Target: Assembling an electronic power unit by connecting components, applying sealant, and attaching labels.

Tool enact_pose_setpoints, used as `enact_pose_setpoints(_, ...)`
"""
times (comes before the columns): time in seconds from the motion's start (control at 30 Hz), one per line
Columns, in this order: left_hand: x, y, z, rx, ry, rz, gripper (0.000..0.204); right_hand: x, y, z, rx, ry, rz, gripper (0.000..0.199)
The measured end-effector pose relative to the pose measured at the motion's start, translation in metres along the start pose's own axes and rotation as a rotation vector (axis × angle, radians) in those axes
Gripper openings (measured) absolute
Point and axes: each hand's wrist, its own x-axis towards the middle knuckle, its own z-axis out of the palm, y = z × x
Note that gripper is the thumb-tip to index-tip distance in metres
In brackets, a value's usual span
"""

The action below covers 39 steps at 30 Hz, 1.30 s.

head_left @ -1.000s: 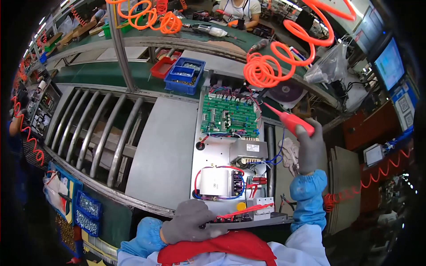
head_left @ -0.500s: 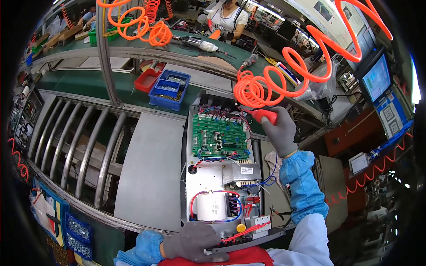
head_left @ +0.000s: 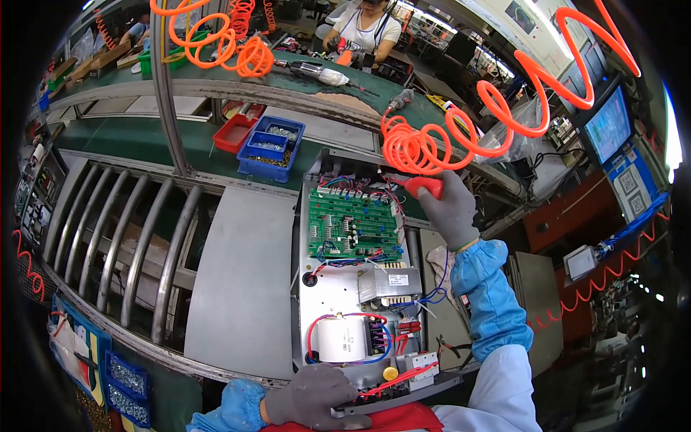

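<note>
An opened metal equipment chassis (head_left: 327, 289) lies before me, with a green circuit board (head_left: 356, 225) in its far half. A transformer (head_left: 389, 284) and a white cylindrical capacitor (head_left: 341, 339) sit nearer me. My right hand (head_left: 452, 212), in a grey glove, is closed round the red handle of a screwdriver (head_left: 426, 186). The tool points left at the chassis's far right corner; its tip is hard to make out among the wires. At the near edge, my gloved left hand (head_left: 314, 395) grips the chassis's front panel, fingers above and thumb below. Red wires (head_left: 399, 379) run beside it.
Roller bars (head_left: 134, 248) and a grey plate (head_left: 237, 288) lie left. Blue bins (head_left: 272, 150) of small hardware and a red bin (head_left: 235, 132) stand beyond. Orange coiled hoses (head_left: 417, 144) hang close to my right hand. Pliers (head_left: 451, 348) lie right; another person (head_left: 363, 32) works opposite.
My right hand and the screwdriver have shifted slightly left, along with a small shift of the whole view. My left hand keeps its place at the chassis's near edge.
</note>
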Motion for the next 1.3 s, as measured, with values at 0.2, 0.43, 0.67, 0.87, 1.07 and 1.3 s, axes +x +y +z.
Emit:
enact_pose_setpoints(0.2,0.002,0.0,-0.003,-0.013,0.003,-0.014,0.042,0.002,-0.002,0.007,-0.079,0.011,-0.034,0.033)
enact_pose_setpoints(0.43,0.002,0.0,-0.002,-0.027,0.01,-0.006,0.041,0.003,-0.007,0.001,-0.11,0.012,-0.1,0.032)
enact_pose_setpoints(0.67,0.0,-0.002,0.001,-0.028,0.035,-0.001,0.041,0.009,-0.015,0.004,-0.115,-0.048,-0.114,0.031)
enact_pose_setpoints(0.87,0.002,-0.004,0.001,-0.045,0.024,0.016,0.042,0.025,-0.032,0.003,-0.303,-0.174,-0.233,0.029)
enact_pose_setpoints(1.07,0.0,-0.003,-0.003,-0.022,0.013,0.015,0.044,0.022,-0.048,-0.013,-0.328,-0.142,-0.299,0.029)
enact_pose_setpoints(1.3,-0.001,-0.004,-0.003,-0.054,-0.036,-0.016,0.046,-0.001,-0.059,-0.018,-0.109,-0.108,-0.334,0.029)
